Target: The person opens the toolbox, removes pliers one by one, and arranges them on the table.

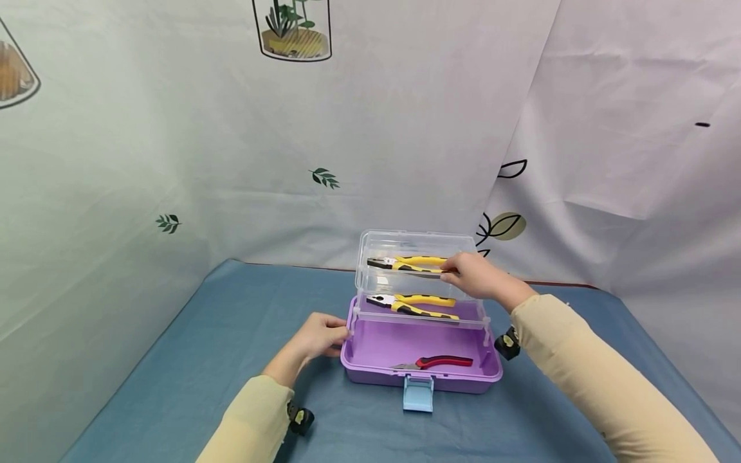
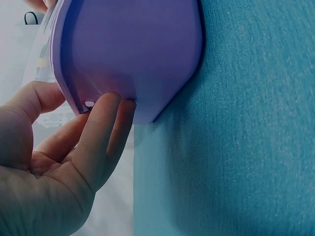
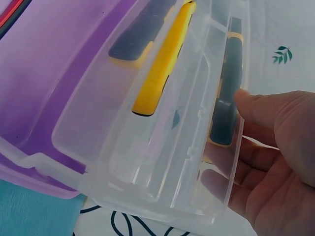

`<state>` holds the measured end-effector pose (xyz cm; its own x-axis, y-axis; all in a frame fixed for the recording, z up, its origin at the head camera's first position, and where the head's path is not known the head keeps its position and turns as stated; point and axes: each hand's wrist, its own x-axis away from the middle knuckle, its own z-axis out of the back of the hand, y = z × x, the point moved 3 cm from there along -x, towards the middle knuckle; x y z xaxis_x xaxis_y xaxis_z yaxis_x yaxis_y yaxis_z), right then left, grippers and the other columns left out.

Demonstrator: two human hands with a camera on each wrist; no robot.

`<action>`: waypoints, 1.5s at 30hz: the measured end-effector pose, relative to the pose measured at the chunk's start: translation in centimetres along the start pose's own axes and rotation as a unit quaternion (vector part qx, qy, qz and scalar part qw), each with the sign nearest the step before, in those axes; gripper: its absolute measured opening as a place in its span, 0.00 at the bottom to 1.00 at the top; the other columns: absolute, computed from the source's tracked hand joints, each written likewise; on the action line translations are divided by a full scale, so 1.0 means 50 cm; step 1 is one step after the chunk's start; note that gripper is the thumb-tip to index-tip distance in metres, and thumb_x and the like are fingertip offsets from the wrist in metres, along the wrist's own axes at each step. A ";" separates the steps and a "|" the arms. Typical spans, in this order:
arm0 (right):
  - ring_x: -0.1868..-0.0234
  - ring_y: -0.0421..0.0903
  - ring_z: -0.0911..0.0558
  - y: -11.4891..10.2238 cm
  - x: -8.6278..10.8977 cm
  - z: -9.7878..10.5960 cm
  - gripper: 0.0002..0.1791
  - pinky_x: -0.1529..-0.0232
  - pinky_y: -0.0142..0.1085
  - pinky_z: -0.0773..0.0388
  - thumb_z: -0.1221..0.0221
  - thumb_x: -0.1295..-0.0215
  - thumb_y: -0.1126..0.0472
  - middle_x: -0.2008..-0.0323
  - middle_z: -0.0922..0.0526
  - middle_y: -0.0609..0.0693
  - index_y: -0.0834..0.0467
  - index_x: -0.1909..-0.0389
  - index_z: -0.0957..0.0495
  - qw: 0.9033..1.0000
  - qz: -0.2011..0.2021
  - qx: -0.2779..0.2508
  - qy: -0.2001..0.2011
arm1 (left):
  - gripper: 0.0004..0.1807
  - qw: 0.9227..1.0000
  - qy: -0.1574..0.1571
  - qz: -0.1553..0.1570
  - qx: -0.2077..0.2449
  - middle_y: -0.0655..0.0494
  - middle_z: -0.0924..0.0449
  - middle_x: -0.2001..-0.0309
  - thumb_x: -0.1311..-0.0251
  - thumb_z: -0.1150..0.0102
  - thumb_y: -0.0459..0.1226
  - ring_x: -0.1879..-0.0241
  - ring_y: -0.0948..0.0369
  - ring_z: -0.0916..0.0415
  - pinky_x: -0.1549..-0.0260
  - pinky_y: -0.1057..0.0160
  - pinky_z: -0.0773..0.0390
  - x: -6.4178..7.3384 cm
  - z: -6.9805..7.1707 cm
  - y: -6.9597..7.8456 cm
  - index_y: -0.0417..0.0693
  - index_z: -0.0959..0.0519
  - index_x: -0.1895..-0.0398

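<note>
A purple toolbox [image 1: 360, 374] with clear plastic upper parts stands open on the blue cloth. My left hand [image 1: 320, 334] grips its left end; in the left wrist view the thumb lies at the rim and fingers press the outer wall. My right hand [image 1: 477, 278] pinches the handle end of yellow-and-black pliers [image 1: 425, 260] at the upper clear part. In the right wrist view, clear plastic partly covers its fingertips [image 3: 214, 183]. A second pair of yellow-and-black pliers [image 1: 427, 299] lies in the clear tray [image 1: 399, 317]. Red-handled pliers [image 1: 446, 361] lie in the purple bottom.
A light-blue latch [image 1: 418, 393] hangs down at the toolbox's front. Blue cloth [image 1: 243, 308] covers the table around it. A pale printed curtain [image 1: 405, 148] rises behind the table's back edge.
</note>
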<state>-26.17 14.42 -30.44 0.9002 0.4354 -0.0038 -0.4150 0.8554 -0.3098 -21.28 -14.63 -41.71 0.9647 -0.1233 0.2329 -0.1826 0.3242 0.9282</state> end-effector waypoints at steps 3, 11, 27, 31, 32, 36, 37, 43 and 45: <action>0.62 0.48 0.18 0.000 -0.001 0.004 0.19 0.59 0.43 0.19 0.46 0.32 0.60 0.56 0.17 0.60 0.68 0.46 0.24 1.000 0.002 -0.003 -0.003 | 0.17 1.000 -0.001 -0.001 0.002 0.42 0.16 0.62 0.48 0.44 0.29 0.63 0.54 0.18 0.69 0.58 0.15 0.000 0.000 0.000 0.29 0.21 0.54; 0.68 0.43 0.21 0.001 -0.002 0.014 0.18 0.64 0.40 0.21 0.43 0.34 0.60 0.60 0.15 0.58 0.68 0.50 0.22 1.000 0.014 -0.015 0.000 | 0.18 1.000 -0.004 -0.009 0.005 0.38 0.17 0.61 0.49 0.44 0.28 0.64 0.56 0.18 0.69 0.58 0.15 0.000 0.002 -0.001 0.28 0.21 0.54; 0.68 0.46 0.24 0.017 -0.001 0.018 0.14 0.67 0.39 0.25 0.49 0.30 0.58 0.61 0.19 0.59 0.64 0.55 0.23 0.998 0.012 -0.059 0.026 | 0.18 1.000 0.002 -0.004 0.004 0.39 0.17 0.61 0.48 0.44 0.29 0.64 0.55 0.18 0.69 0.58 0.15 0.001 0.001 -0.003 0.28 0.21 0.53; 0.58 0.53 0.23 0.012 0.003 0.023 0.12 0.60 0.45 0.24 0.49 0.30 0.58 0.53 0.22 0.63 0.62 0.59 0.21 0.997 0.037 -0.049 0.050 | 0.17 1.000 0.006 0.002 -0.001 0.41 0.16 0.62 0.48 0.44 0.29 0.64 0.55 0.18 0.69 0.58 0.15 0.001 -0.001 -0.001 0.29 0.21 0.54; 0.59 0.53 0.23 0.011 0.003 0.024 0.12 0.61 0.45 0.24 0.49 0.30 0.58 0.52 0.23 0.63 0.62 0.60 0.21 0.997 0.041 -0.048 0.052 | 0.17 1.000 0.007 0.002 -0.001 0.42 0.16 0.62 0.48 0.44 0.29 0.64 0.55 0.18 0.70 0.58 0.15 0.000 -0.001 -0.001 0.29 0.21 0.54; 0.71 0.47 0.25 0.011 0.003 0.023 0.12 0.68 0.40 0.26 0.49 0.30 0.58 0.57 0.20 0.61 0.62 0.60 0.22 0.997 0.033 -0.053 0.038 | 0.17 1.000 0.007 -0.002 -0.001 0.41 0.16 0.62 0.48 0.44 0.28 0.65 0.55 0.18 0.70 0.58 0.15 -0.002 -0.002 -0.004 0.29 0.21 0.54; 0.75 0.44 0.28 0.012 0.003 0.022 0.12 0.71 0.37 0.29 0.49 0.30 0.58 0.60 0.20 0.59 0.62 0.59 0.22 0.998 0.028 -0.054 0.033 | 0.17 1.000 0.006 -0.003 -0.001 0.40 0.16 0.62 0.48 0.44 0.28 0.65 0.55 0.18 0.70 0.58 0.15 -0.002 -0.003 -0.005 0.28 0.21 0.54; 0.58 0.54 0.21 0.017 0.004 0.018 0.17 0.57 0.47 0.22 0.49 0.30 0.54 0.49 0.22 0.62 0.62 0.49 0.26 0.998 0.003 -0.058 0.029 | 0.17 1.000 0.007 -0.001 -0.001 0.40 0.16 0.62 0.46 0.44 0.29 0.65 0.55 0.18 0.69 0.58 0.15 0.000 -0.004 -0.005 0.29 0.21 0.53; 0.48 0.58 0.23 0.018 0.002 0.017 0.23 0.48 0.53 0.24 0.48 0.30 0.51 0.45 0.24 0.64 0.64 0.44 0.28 0.998 0.000 -0.062 0.028 | 0.17 1.000 0.007 0.000 -0.001 0.40 0.16 0.62 0.46 0.43 0.29 0.65 0.55 0.18 0.69 0.58 0.15 0.000 -0.003 -0.004 0.29 0.21 0.53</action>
<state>-26.57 15.46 -29.89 0.9077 0.4160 -0.0554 -0.3984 0.8129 -0.4248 -21.20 -14.55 -41.95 0.9673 -0.1101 0.2287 -0.1821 0.3266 0.9274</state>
